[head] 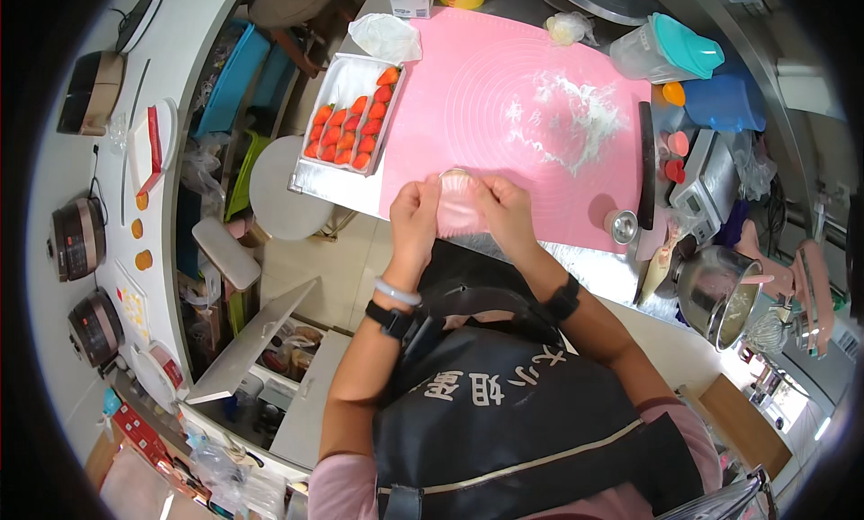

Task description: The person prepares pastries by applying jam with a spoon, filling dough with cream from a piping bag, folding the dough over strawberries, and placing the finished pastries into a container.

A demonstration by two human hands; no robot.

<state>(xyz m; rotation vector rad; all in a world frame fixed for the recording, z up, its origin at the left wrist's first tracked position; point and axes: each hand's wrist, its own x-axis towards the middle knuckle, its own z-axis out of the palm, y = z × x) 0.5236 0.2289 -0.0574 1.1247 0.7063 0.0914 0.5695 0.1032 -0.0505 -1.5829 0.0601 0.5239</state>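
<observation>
Between my left hand and my right hand is a thin, pale pink round sheet, possibly dough. Both hands pinch its sides, just above the near edge of a pink silicone mat. A curved shiny rim shows at its top; what that belongs to is unclear. White powder is scattered over the mat's right half. To the left, a white tray of strawberries overlaps the table corner. A small metal cup rests near the mat's lower right corner.
At the right are a dark bar, a kitchen scale, a filled piping bag and a pink stand mixer with a steel bowl. A teal-lidded pitcher stands behind. Lower left, a cabinet door hangs open.
</observation>
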